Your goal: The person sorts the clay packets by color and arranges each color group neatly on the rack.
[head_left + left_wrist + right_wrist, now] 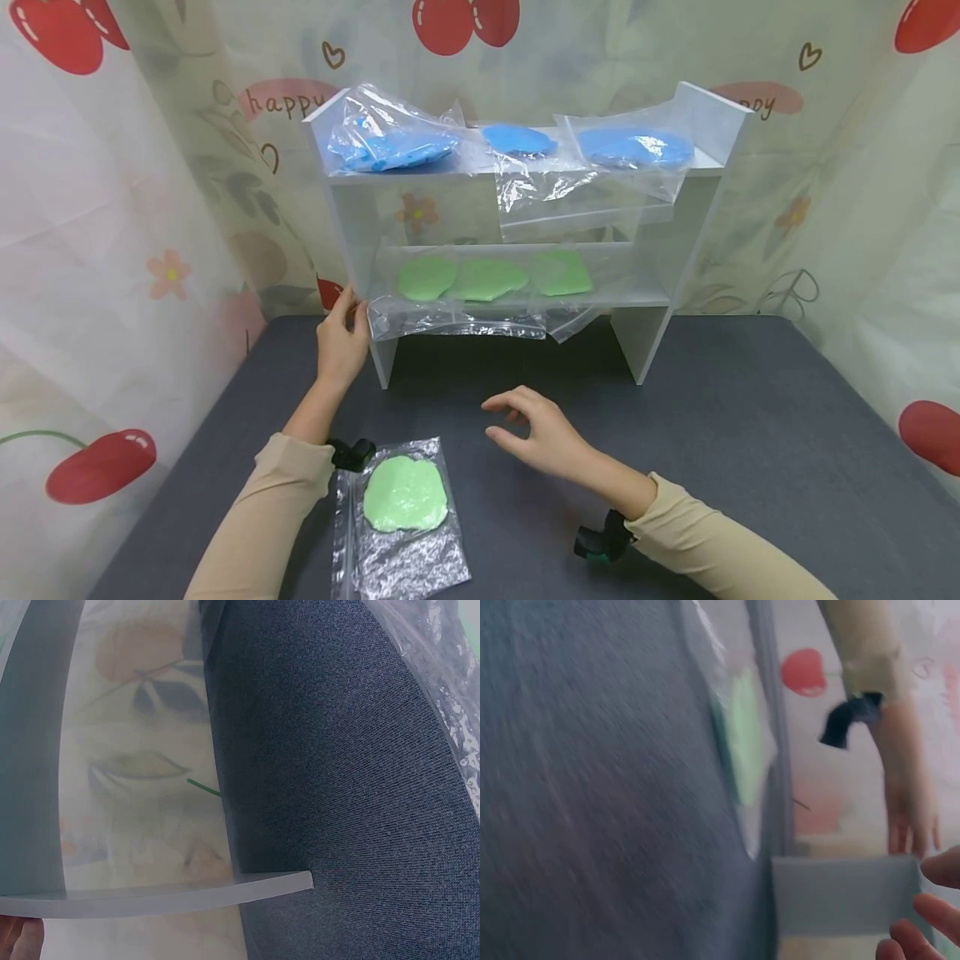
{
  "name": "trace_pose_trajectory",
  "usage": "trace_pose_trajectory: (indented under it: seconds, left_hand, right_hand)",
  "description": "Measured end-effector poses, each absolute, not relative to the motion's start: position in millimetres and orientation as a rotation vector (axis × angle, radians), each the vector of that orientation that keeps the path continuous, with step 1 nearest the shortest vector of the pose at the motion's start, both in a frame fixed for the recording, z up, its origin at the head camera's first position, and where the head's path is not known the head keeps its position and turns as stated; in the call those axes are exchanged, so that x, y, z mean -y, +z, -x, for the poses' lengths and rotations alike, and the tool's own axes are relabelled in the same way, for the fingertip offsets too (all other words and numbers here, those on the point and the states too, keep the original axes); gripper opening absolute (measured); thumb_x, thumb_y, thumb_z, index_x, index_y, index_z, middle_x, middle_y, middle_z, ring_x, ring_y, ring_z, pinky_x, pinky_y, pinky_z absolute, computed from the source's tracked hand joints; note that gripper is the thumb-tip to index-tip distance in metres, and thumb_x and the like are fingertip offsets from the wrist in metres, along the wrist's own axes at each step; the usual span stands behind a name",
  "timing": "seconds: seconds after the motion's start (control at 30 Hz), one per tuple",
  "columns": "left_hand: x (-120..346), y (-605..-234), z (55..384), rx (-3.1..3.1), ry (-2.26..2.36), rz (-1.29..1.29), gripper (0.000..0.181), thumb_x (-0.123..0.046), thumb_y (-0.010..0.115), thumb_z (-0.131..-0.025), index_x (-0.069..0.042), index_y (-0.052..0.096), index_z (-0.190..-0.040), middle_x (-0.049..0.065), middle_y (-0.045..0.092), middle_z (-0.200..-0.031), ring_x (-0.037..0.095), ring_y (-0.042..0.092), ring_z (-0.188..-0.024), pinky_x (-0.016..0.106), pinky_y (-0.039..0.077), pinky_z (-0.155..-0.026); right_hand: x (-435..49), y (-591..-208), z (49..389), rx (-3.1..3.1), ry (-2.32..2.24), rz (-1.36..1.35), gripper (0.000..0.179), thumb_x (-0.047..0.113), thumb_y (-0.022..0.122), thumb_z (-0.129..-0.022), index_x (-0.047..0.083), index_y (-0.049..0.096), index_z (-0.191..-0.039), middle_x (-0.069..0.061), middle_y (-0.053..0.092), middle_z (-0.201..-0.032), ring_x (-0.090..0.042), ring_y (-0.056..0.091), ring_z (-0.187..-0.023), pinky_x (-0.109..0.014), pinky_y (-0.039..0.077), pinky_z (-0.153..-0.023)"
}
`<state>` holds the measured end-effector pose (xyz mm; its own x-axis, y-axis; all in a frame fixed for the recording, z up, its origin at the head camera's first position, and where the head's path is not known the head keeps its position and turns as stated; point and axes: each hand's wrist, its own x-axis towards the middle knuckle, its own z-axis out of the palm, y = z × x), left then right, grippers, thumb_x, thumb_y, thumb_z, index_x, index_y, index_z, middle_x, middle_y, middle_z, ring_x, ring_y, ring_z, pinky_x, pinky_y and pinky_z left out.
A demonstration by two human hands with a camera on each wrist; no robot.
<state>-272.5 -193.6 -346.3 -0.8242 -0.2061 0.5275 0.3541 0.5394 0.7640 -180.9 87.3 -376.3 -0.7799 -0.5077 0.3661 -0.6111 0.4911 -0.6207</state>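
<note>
A white two-tier shelf (652, 297) stands on the dark table. My left hand (343, 337) is at its left side panel (172, 901), fingers against the outer side at the lower tier's height. My right hand (543, 429) is in front of the shelf, fingers loosely bent and holding nothing. Its fingers (937, 907) also show in the right wrist view. Between my forearms, a clear zip bag (408, 567) lies on the table with a flat green slime-like piece (405, 493) inside. Bagged green pieces (491, 279) lie in a row on the lower tier.
On the top tier lie bagged blue pieces (637, 147), one clear bag (585, 204) hanging over the front edge. Bag ends (465, 321) also overhang the lower tier. Printed curtains (112, 250) surround the dark table (750, 467) at the sides and back.
</note>
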Motion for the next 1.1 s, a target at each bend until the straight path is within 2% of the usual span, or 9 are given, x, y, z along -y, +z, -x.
trace_pose_trajectory:
  seconds: [0.3,0.53,0.7,0.87,1.1]
  left_hand:
    - [194,-347,273,2.204,-1.275,0.122,0.045,-0.006,0.049,-0.095,-0.009,0.044,-0.14,0.024,0.06,-0.123,0.036,0.06,-0.11,0.049,0.05,-0.089]
    - [193,-347,273,2.201,-1.277,0.126,0.045,-0.006,0.048,-0.095,-0.008,0.043,-0.14,0.025,0.06,-0.123,0.036,0.061,-0.109,0.048,0.05,-0.088]
    - [193,-346,272,2.208,-1.286,0.123,0.046,-0.006,0.048,-0.096,-0.009,0.042,-0.141,0.024,0.059,-0.123,0.036,0.061,-0.109,0.048,0.05,-0.089]
    - [193,-346,273,2.205,-1.286,0.118,0.046,-0.006,0.048,-0.095,-0.01,0.043,-0.141,0.024,0.06,-0.123,0.036,0.061,-0.108,0.048,0.05,-0.087]
    - [193,-346,272,2.195,-1.28,0.109,0.044,-0.006,0.049,-0.095,-0.008,0.045,-0.139,0.025,0.06,-0.121,0.036,0.062,-0.107,0.049,0.051,-0.086]
  right_hand:
    - [-67,-394,179,2.785,1.373,-1.158,0.038,0.017,0.065,-0.087,0.005,0.056,-0.122,-0.017,0.058,-0.114,-0.023,0.059,-0.089,-0.022,0.051,-0.074]
    - [-51,-407,179,2.885,1.474,-1.188,0.05,0.018,0.068,-0.085,0.002,0.049,-0.129,-0.021,0.052,-0.115,-0.026,0.059,-0.092,-0.017,0.049,-0.073]
    - [-41,-412,179,2.921,1.552,-1.169,0.056,0.015,0.069,-0.084,0.002,0.045,-0.132,-0.023,0.048,-0.119,-0.028,0.057,-0.098,-0.017,0.049,-0.073]
    - [-33,-417,179,2.96,1.572,-1.12,0.062,0.015,0.071,-0.081,0.001,0.042,-0.134,-0.023,0.046,-0.12,-0.026,0.056,-0.098,-0.018,0.049,-0.073]
    - [-21,-422,179,3.017,1.396,-1.046,0.072,0.021,0.079,-0.073,0.002,0.044,-0.133,-0.018,0.049,-0.113,-0.016,0.057,-0.086,-0.017,0.045,-0.071]
